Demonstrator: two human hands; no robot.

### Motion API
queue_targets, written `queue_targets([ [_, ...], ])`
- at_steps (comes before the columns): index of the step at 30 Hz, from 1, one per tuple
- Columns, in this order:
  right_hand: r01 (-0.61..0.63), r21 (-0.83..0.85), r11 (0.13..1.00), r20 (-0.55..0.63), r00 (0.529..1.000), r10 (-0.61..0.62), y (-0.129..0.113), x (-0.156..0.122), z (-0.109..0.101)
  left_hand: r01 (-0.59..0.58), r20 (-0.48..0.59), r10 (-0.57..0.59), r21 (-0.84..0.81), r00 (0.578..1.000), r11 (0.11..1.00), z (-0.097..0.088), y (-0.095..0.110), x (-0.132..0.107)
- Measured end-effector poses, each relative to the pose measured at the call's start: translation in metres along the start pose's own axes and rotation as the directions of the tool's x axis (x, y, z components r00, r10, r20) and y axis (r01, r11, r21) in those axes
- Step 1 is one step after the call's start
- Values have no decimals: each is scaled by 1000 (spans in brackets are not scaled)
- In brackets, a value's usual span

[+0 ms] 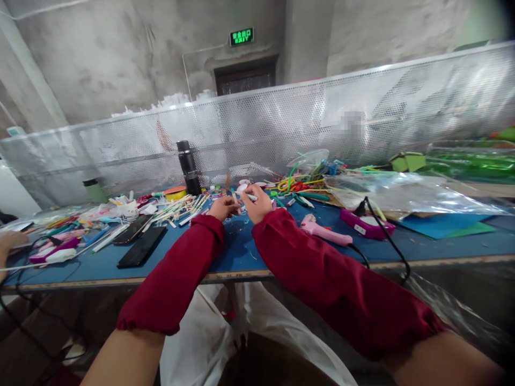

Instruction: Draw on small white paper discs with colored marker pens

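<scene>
Both of my hands are close together above the blue table (pixel 237 246), in red sleeve covers. My right hand (pixel 260 206) is closed around a white pen (pixel 251 197), its tip pointing left. My left hand (pixel 222 208) pinches a small wooden stick (pixel 236 201), which stands tilted just left of the pen. Whether the pen tip touches the stick is too small to tell. A pink glue gun (pixel 325 231) lies to the right of my right hand. Many pale wooden sticks (pixel 181 209) are heaped to the left of my left hand.
A black bottle (pixel 189 169) stands behind the sticks, near the perforated metal screen (pixel 257 128). Two dark phones (pixel 141 246) lie at left. A purple device (pixel 367 224) with a black cable is at right, before plastic sheets (pixel 402 190). Another person's hand (pixel 10 241) shows far left.
</scene>
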State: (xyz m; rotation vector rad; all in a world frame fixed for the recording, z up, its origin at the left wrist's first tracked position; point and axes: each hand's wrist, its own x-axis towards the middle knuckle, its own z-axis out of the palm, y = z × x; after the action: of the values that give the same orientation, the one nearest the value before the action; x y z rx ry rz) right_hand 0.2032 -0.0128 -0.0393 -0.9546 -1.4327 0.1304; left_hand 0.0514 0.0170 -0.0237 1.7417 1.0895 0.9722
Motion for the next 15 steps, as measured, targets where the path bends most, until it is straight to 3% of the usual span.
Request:
queue_targets([
  [15,26,18,999,29,999,-27,0,0,0,-7,-4,7,2,1000,1000,0,0,-1],
])
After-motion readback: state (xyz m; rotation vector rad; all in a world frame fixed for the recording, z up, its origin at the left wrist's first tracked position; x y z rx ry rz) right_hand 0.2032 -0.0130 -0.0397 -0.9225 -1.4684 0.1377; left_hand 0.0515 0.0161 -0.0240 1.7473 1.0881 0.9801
